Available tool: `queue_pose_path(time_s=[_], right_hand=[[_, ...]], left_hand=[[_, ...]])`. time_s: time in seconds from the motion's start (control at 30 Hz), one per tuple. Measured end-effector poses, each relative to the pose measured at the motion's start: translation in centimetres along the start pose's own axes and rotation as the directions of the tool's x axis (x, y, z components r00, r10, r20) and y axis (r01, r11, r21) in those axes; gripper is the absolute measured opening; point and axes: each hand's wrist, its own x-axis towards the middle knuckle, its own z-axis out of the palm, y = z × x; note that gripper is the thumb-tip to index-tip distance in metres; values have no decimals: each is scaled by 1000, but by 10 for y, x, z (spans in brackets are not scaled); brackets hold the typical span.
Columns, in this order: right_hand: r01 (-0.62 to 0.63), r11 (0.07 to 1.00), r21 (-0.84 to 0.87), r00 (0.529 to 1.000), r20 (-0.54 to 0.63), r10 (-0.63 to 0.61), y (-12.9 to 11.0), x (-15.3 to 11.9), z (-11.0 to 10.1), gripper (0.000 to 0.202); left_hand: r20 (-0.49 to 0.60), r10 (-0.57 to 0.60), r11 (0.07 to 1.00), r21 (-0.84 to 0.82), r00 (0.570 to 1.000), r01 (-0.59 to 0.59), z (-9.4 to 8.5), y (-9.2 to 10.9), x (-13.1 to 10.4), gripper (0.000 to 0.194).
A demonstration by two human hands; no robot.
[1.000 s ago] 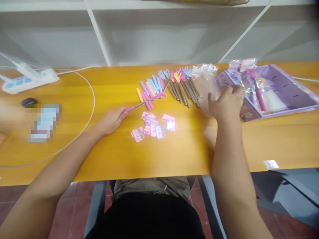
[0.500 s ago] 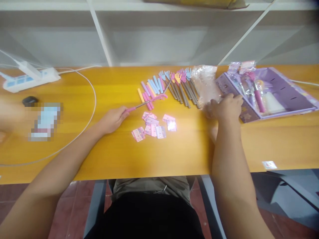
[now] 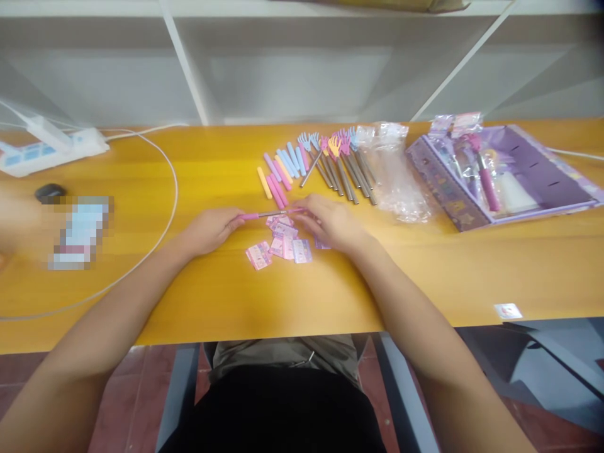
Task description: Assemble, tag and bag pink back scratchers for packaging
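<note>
— Centre of frame, nearest the camera?
— Left hand (image 3: 212, 228) pinches the pink handle of a small back-scratcher (image 3: 268, 214); right hand (image 3: 330, 223), off the clear bags (image 3: 394, 173) half a second ago, now closes loosely on its claw end, above the paper tags (image 3: 283, 245).
— Beyond that?
— Rows of scratchers (image 3: 342, 160) and loose grips (image 3: 283, 170) upper centre; purple box (image 3: 542, 173) upper right. Work moves to the single tool.

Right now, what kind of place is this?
Probably a small packing bench. On the wooden table: a row of back scratchers, clear bags, label cards, and a purple box of packed items.
</note>
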Motion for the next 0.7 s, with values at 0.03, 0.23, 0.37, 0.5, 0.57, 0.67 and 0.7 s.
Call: queue_pose_path(time_s=[0.03,0.23,0.37,0.5,0.57,0.67,0.7], right_hand=[[25,1000,-12,1000,2,-25,1,1,4,32],[-58,987,-150,994,-101,43,34,-7,-20,40],[-337,918,-208,902,-350,252,64,-21,-56,36],[-505,846,-171,775,-520,358,92,-35,-82,37],[-586,804,-104,672,-617,410,109,-43,-90,46],[-729,684,-24,469,-746,473,139,-55,-100,59],[-760,650,-22,412,-790,455,149,-60,-102,62]], left_hand=[[12,7,1000,5,1000,-7,0,0,0,55],[-115,-71,983,162,991,90,-10,-13,4,52],[-266,-42,963,246,963,111,-20,-28,5,48],[-342,-44,961,241,939,133,-28,-40,6,53],[-396,-48,957,244,917,156,-32,-49,6,57],[-408,-31,959,245,912,143,-39,-62,6,59],[-409,-26,960,244,912,137,-40,-66,7,59]])
